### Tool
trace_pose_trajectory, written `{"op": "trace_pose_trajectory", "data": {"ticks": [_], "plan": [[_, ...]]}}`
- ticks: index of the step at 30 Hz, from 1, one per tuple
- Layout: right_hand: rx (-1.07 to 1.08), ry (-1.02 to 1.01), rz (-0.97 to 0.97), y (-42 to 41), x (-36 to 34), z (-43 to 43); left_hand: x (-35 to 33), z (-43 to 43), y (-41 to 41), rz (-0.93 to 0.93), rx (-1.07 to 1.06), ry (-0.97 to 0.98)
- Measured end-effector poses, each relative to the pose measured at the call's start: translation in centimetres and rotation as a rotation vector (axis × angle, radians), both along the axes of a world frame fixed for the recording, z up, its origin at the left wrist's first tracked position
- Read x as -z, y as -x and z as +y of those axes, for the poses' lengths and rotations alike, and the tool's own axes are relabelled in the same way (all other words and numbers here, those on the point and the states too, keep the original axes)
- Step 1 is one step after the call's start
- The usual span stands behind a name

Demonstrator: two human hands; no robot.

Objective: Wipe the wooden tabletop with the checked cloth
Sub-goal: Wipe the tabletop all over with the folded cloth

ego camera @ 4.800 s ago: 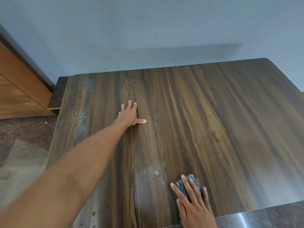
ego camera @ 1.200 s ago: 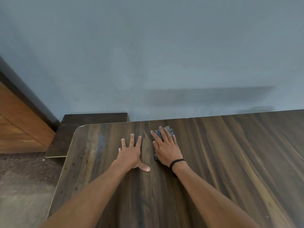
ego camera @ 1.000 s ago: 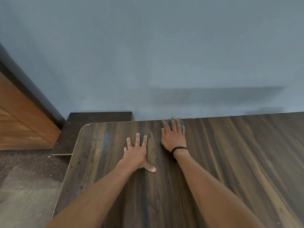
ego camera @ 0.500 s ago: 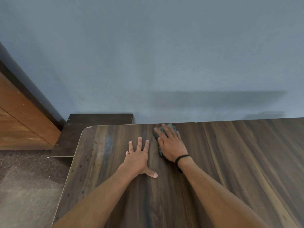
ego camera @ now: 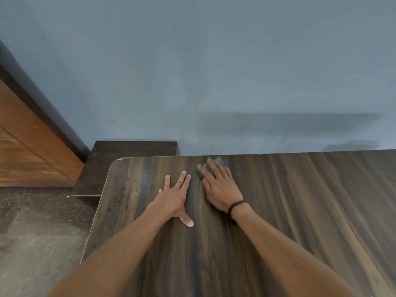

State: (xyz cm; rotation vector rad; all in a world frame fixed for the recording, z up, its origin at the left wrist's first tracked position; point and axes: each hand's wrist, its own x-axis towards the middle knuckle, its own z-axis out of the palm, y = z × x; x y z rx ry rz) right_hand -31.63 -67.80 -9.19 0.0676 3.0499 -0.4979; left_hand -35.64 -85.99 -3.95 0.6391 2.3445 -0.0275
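Observation:
The dark wooden tabletop (ego camera: 289, 211) fills the lower right of the head view, its far edge against the wall. My right hand (ego camera: 218, 185) presses flat with straight fingers on the dark checked cloth (ego camera: 221, 162) near the far edge; only a bit of cloth shows past the fingertips and by the palm. A black band is on that wrist. My left hand (ego camera: 175, 196) lies flat on the bare wood just left of it, fingers spread, thumb pointing right.
A blue-grey wall (ego camera: 214, 71) rises directly behind the table. A low dark wooden shelf (ego camera: 128, 151) sits beyond the table's rounded far-left corner. A brown wooden cabinet (ego camera: 27, 151) stands at left over speckled floor (ego camera: 38, 232).
Over the last second my right hand has slid the cloth back and forth near the far edge, now slightly right of half a second ago. My left hand has stayed planted.

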Motion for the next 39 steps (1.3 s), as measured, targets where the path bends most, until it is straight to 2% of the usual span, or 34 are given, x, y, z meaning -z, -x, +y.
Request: {"op": "trace_pose_trajectory", "data": {"ticks": [2, 4, 6, 9, 11, 16, 20, 24, 27, 29, 33, 37, 39], "plan": [[-0.076, -0.008, -0.032, -1.9, 0.3, 1.9, 0.1, -0.6, -0.1, 0.027, -0.010, -0.005], [0.040, 0.017, -0.057, 0.2, -0.8, 3.7, -0.2, -1.4, 0.1, 0.022, -0.008, 0.016], [0.132, 0.017, -0.074, 1.6, -2.0, 2.0, -0.5, -2.0, 0.8, -0.002, 0.007, 0.082], [-0.094, -0.023, 0.017, -3.0, 0.1, -2.4, -0.4, -1.8, 1.0, -0.004, 0.018, 0.158], [-0.176, 0.000, -0.002, -5.5, 0.6, -1.2, -0.3, -1.4, 0.7, 0.012, -0.010, 0.156], [0.089, 0.024, -0.049, 1.7, -1.4, 0.3, -0.5, -1.1, 0.7, 0.021, -0.074, 0.124], [-0.142, -0.004, -0.049, 1.5, -0.4, 0.6, -0.2, -1.9, 0.3, 0.052, -0.055, 0.057], [0.038, 0.044, -0.080, 4.0, -1.9, 0.7, -0.7, -1.7, 0.5, 0.041, -0.051, 0.071], [-0.135, -0.016, -0.022, 0.2, -0.4, -1.1, -0.6, -1.8, 0.2, 0.041, -0.046, 0.080], [-0.224, -0.018, -0.040, -2.0, -0.1, 0.9, -0.6, -2.0, 0.2, 0.050, -0.042, 0.073], [-0.012, 0.009, -0.062, -2.0, -1.3, 1.4, -0.5, -1.5, 0.7, 0.037, -0.059, 0.100], [-0.258, -0.022, 0.038, -9.8, 0.5, -1.5, -0.2, -2.1, -0.1, 0.061, -0.055, 0.073], [-0.190, -0.002, 0.003, -10.1, -0.1, 0.7, -0.2, -2.6, -0.9, 0.069, -0.039, 0.061]]}}
